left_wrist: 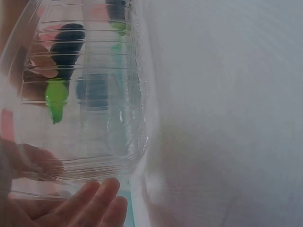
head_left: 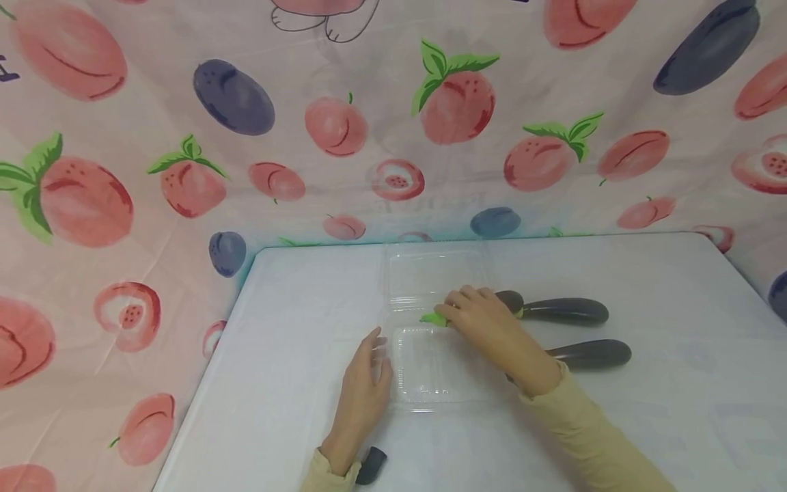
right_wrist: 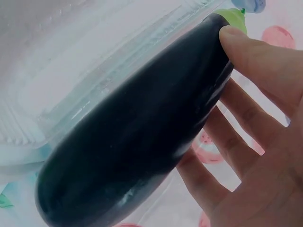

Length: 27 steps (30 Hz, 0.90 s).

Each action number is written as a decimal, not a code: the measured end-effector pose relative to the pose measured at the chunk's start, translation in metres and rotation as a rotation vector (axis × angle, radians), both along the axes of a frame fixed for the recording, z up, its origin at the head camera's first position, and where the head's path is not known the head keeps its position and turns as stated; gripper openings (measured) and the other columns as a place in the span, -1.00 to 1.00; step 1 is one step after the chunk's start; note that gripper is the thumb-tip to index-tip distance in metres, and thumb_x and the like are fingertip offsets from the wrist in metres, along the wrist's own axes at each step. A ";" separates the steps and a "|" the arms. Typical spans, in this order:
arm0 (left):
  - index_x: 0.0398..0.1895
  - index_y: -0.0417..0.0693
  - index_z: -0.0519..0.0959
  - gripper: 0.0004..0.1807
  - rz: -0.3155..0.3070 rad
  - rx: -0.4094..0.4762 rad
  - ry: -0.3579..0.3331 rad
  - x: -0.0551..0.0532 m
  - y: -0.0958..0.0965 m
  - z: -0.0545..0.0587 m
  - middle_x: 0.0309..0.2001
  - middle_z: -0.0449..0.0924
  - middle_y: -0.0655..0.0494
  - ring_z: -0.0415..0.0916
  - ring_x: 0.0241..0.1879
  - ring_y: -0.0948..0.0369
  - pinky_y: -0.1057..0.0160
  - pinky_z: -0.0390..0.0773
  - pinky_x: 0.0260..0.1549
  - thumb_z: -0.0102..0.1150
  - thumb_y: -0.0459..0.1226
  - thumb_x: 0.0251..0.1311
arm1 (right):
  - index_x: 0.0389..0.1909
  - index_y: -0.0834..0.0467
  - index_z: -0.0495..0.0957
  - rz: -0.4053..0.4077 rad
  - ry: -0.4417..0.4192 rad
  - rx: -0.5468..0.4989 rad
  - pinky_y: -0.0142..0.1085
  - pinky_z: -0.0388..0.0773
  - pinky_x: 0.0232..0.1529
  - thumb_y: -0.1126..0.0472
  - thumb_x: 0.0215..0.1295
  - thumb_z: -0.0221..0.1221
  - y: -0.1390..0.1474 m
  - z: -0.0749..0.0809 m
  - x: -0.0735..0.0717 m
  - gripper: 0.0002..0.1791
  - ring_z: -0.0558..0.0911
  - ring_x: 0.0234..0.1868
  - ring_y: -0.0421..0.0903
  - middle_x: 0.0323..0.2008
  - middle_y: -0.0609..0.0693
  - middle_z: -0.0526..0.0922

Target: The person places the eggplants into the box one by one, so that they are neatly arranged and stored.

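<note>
My right hand (head_left: 482,324) grips a dark eggplant (right_wrist: 132,127) near its green cap (head_left: 433,319), above the clear plastic clamshell box (head_left: 424,403). In the right wrist view the thumb presses near the cap while the other fingers support the body. The box lies with its lid (head_left: 436,273) folded back. Beside the box's left edge is my left hand (head_left: 363,386), fingers extended and thumb apart. In the left wrist view its fingertips (left_wrist: 111,187) are close to the clear wall; contact is hard to tell.
Two more dark eggplants lie right of the box: one farther back (head_left: 565,311), one nearer (head_left: 593,353) and partly hidden by the right forearm. A black object (head_left: 371,466) sits at the left wrist. A fruit-print cloth (head_left: 369,137) hangs behind the white table (head_left: 289,328).
</note>
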<state>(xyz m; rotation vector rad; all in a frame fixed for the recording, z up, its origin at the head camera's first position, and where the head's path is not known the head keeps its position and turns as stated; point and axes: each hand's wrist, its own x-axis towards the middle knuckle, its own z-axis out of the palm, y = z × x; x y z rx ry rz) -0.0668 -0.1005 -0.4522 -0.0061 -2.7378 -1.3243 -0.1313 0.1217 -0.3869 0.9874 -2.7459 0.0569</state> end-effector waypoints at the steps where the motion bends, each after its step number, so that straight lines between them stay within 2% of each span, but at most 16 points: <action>1: 0.41 -0.06 0.30 -0.47 0.000 0.003 -0.003 0.000 0.000 0.000 0.19 0.56 0.02 0.56 0.12 0.05 -0.02 0.57 0.11 0.02 -0.31 0.39 | 0.00 0.08 0.63 0.000 0.001 0.001 -0.04 0.61 0.05 0.38 0.08 0.40 -0.001 0.000 0.000 -0.58 0.60 -0.04 0.01 -0.11 0.00 0.67; 10: 0.42 -0.03 0.29 -0.47 0.001 0.008 -0.017 0.000 0.000 -0.001 0.21 0.55 0.03 0.54 0.15 0.05 -0.04 0.55 0.14 0.02 -0.31 0.40 | -0.06 0.06 0.65 0.034 0.030 -0.019 -0.09 0.61 -0.03 0.28 0.11 0.41 -0.008 -0.002 -0.001 -0.66 0.60 -0.09 -0.02 -0.16 -0.04 0.67; 27: 0.42 -0.04 0.29 -0.48 -0.002 0.005 -0.010 0.000 -0.001 -0.002 0.21 0.55 0.02 0.54 0.17 0.04 -0.05 0.53 0.16 0.01 -0.31 0.40 | -0.07 0.01 0.68 0.033 -0.006 -0.011 -0.11 0.62 0.00 0.19 0.13 0.42 -0.024 -0.010 -0.004 -0.68 0.61 -0.08 -0.04 -0.17 -0.06 0.68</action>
